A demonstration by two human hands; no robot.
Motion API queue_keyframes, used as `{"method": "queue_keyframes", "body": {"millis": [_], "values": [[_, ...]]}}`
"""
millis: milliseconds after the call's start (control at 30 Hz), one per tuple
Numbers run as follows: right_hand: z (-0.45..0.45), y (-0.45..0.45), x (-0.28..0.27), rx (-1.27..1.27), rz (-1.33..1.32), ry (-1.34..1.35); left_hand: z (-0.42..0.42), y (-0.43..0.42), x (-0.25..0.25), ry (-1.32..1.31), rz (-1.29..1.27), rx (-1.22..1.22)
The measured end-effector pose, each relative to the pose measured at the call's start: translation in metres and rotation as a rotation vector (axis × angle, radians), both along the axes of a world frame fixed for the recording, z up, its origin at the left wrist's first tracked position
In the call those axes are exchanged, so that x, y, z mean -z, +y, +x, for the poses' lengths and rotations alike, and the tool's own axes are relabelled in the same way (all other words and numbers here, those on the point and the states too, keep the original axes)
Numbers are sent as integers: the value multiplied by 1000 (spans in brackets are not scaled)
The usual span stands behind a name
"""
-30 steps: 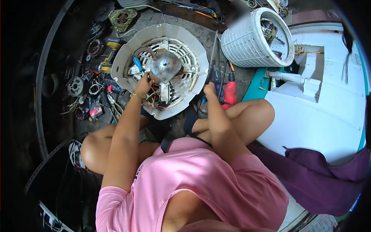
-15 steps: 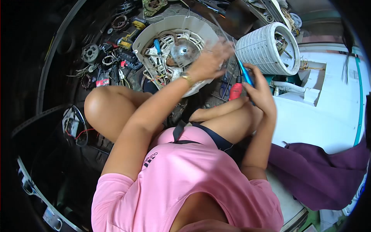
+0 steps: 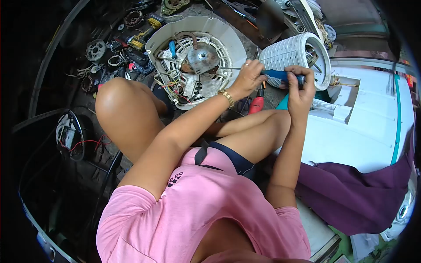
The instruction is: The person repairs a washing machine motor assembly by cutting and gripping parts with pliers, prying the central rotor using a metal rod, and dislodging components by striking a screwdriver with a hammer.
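A long screwdriver with a blue handle (image 3: 276,75) lies roughly level in front of me, its thin shaft pointing left over the round plastic base (image 3: 239,48). My right hand (image 3: 301,83) grips the handle's far end. My left hand (image 3: 249,79), with a gold bracelet at the wrist, is closed around the front of the screwdriver, where shaft meets handle. Near the shaft's tip a domed metal cover (image 3: 202,58) sits in the middle of the base. A second, smaller blue screwdriver (image 3: 173,49) leans inside the base at its left side, above loose wires.
A white perforated drum (image 3: 285,55) lies on its side at the right, near a red-handled tool (image 3: 256,104). A yellow drill (image 3: 136,42) and motor parts lie at the left. The white panel (image 3: 351,140) and a purple cloth (image 3: 355,197) are on the right.
My left hand has left the base and moved right onto the screwdriver. My right hand has risen from beside the base with the screwdriver, which has swung from steep to nearly level.
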State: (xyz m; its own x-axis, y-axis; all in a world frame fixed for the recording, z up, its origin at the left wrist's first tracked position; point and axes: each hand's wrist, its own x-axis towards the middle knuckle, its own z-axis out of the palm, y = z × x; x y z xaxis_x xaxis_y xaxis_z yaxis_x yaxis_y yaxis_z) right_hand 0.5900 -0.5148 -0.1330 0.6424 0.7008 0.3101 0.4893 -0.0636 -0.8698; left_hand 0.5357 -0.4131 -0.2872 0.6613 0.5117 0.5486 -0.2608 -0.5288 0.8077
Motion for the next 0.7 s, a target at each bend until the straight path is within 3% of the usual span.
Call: {"method": "queue_keyframes", "body": {"millis": [200, 700], "values": [[7, 17, 29, -20, -25, -14, 2, 18, 33, 46, 17, 3], [12, 30, 41, 28, -101, -21, 4, 28, 46, 42, -30, 39]]}}
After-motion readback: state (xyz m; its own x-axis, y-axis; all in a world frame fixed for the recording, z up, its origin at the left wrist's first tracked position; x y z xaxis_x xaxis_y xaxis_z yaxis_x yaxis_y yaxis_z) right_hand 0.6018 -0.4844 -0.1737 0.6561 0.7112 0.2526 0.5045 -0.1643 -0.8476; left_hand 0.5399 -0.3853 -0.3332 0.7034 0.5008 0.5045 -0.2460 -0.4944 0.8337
